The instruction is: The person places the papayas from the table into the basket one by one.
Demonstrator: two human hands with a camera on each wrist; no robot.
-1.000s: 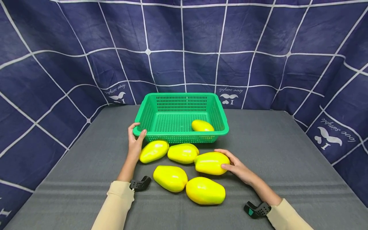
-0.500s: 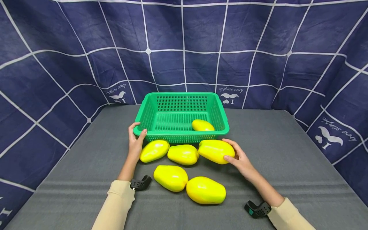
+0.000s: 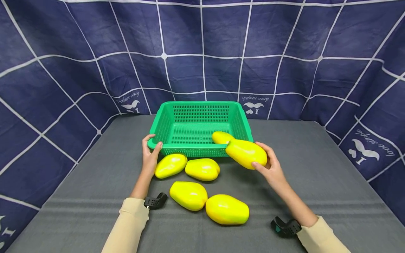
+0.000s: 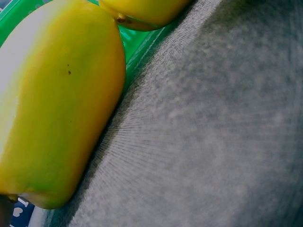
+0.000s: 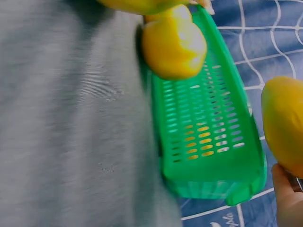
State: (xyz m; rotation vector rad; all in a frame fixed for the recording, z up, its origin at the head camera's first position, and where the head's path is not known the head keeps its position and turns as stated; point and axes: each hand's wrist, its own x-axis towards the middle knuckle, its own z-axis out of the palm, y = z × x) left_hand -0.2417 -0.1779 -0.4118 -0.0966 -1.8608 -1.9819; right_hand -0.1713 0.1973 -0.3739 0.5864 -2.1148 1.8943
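A green plastic basket [image 3: 196,151] stands at the back of the table with one yellow papaya [image 3: 221,137] inside, at its front right. My left hand [image 3: 150,154] grips the basket's front left corner, thumb over the rim. My right hand [image 3: 270,167] holds another papaya [image 3: 246,153] by its right end, lifted at the basket's front right corner. That held papaya [image 5: 286,125] also shows at the right edge of the right wrist view. In front of the basket lie two papayas, a left one [image 3: 171,166] and a middle one [image 3: 202,169].
Nearer on the grey cloth [image 3: 95,196] lie two more papayas, one at left [image 3: 188,195] and one at right [image 3: 227,209]. A blue curtain with white lines [image 3: 221,45] hangs behind the basket and along both sides.
My right hand has lifted its papaya off the cloth and carried it forward and right, up to the basket's front rim. The left hand stays on the basket's corner.
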